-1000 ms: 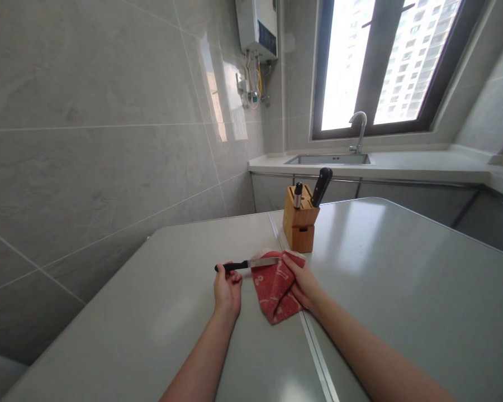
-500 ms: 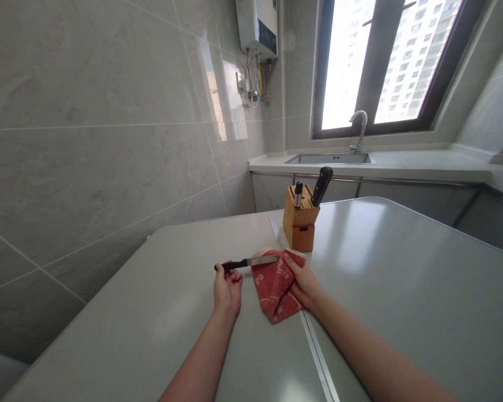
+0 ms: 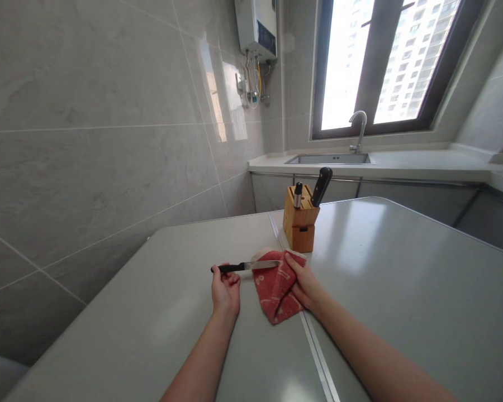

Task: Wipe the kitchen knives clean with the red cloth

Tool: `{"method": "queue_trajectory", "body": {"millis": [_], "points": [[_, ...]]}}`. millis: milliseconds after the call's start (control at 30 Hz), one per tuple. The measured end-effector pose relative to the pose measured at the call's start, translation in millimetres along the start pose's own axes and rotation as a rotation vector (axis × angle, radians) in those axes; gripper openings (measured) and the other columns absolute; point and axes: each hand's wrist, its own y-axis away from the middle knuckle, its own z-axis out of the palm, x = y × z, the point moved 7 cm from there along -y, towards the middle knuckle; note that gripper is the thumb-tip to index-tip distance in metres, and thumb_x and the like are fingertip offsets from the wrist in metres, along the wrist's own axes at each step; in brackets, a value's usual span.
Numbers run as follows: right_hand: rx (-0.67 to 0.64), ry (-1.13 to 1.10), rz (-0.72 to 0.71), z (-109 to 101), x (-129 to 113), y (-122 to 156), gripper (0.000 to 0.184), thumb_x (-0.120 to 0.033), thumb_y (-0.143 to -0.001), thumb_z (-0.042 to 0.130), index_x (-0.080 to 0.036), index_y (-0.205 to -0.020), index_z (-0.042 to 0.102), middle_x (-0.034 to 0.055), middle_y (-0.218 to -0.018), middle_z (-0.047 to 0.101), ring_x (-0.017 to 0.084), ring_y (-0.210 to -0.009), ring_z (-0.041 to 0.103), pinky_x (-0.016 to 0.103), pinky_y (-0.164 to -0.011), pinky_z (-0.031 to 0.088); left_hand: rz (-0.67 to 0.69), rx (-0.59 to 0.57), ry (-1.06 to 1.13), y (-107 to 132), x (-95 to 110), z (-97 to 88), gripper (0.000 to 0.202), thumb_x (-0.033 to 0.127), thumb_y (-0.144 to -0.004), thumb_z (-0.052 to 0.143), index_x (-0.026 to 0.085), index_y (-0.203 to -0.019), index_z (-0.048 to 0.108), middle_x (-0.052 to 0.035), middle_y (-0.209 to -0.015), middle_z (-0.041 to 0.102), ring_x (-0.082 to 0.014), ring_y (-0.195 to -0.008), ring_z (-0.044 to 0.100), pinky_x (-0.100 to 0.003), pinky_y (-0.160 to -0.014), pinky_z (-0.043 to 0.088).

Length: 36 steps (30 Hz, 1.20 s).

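While closing the fingers of the left hand [image 3: 225, 291] firmly round the black handle of a kitchen knife [image 3: 230, 268], holding the steel blade roughly level and aiming it across toward the cloth, with no gap showing in that grip. Laying the right hand [image 3: 304, 285] over a folded red towel [image 3: 274, 291], fingers reaching across its top edge, with no telling from this view between pinching and merely pressing. Locating that towel on the grey table top [image 3: 151, 312], between the two hands and just in front of a bamboo knife block [image 3: 299, 229], with the tip of the blade hovering at the towel's upper edge, right beside the right hand's fingers [image 3: 290, 259]. Watching the danger here: risking a nick to those fingers from any sideways slide of the blade, a slide most likely coming from the towel skating on that smooth, glossy surface or from a loosening left-hand grip. Risking also a knock against the block, with its black knife handle [image 3: 322, 187] and slimmer handle [image 3: 298, 194] standing up out of the slots, from any wide swing of the blade. Catching in the background a steel sink [image 3: 329, 159] and a gooseneck faucet [image 3: 360, 131] under a bright window [image 3: 347, 67], well away from all this
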Motion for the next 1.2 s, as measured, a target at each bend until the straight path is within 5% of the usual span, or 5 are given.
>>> {"method": "queue_trajectory", "body": {"millis": [233,467,633,833,1200], "points": [[0.008,0.028,-0.003,-3.3,1.9,-1.6,0.024,-0.033,-0.068,0.074,-0.020,-0.083,0.061,0.0018,-0.080,0.071,0.017,-0.072,0.067,0.034,-0.078,0.054,-0.057,-0.065,0.030,-1.0,-4.5,1.1,0.032,0.031,-0.094,0.039,0.010,-0.082,0.060,-0.0002,-0.056,0.050,-0.0059,-0.045,0.043,-0.018,-0.044,0.037],[-0.042,0.074,-0.021,0.6,1.9,0.8,0.023,-0.031,-0.070,0.073,-0.020,-0.087,0.061,0.0018,-0.082,0.071,0.017,-0.073,0.066,0.033,-0.079,0.052,-0.277,-0.131,-0.001,6.4,-24.1,11.3,0.025,0.024,-0.091,0.044,0.008,-0.084,0.062,-0.0070,-0.068,0.061,-0.0095,-0.056,0.055,-0.021,-0.055,0.047],[-0.054,0.098,-0.021,-0.3,2.9,-0.6,0.026,-0.031,-0.067,0.075,-0.019,-0.086,0.062,0.0022,-0.081,0.071,0.017,-0.072,0.066,0.034,-0.077,0.052,-0.330,-0.222,-0.203,15.7,-34.9,17.9,0.008,0.015,-0.083,0.054,0.010,-0.084,0.060,-0.0076,-0.072,0.065,-0.0102,-0.059,0.059,-0.023,-0.060,0.049],[-0.089,0.131,0.000,2.2,4.9,0.9,0.028,-0.032,-0.068,0.074,-0.018,-0.089,0.061,0.0039,-0.080,0.070,0.018,-0.069,0.065,0.037,-0.073,0.053,-0.214,-0.495,-0.641,33.5,-39.0,34.9,0.020,0.024,-0.074,0.069,0.013,-0.087,0.059,-0.0039,-0.075,0.066,-0.0071,-0.058,0.055,-0.018,-0.059,0.042],[-0.108,0.246,-0.060,4.8,0.4,3.9,0.029,-0.030,-0.065,0.076,-0.019,-0.089,0.063,0.0013,-0.082,0.069,0.016,-0.075,0.063,0.029,-0.074,0.049,0.035,-0.722,-1.086,43.8,-38.5,47.5,0.021,0.034,-0.078,0.063,0.014,-0.077,0.058,-0.0004,-0.071,0.058,-0.0124,-0.066,0.050,-0.021,-0.062,0.038]]}}
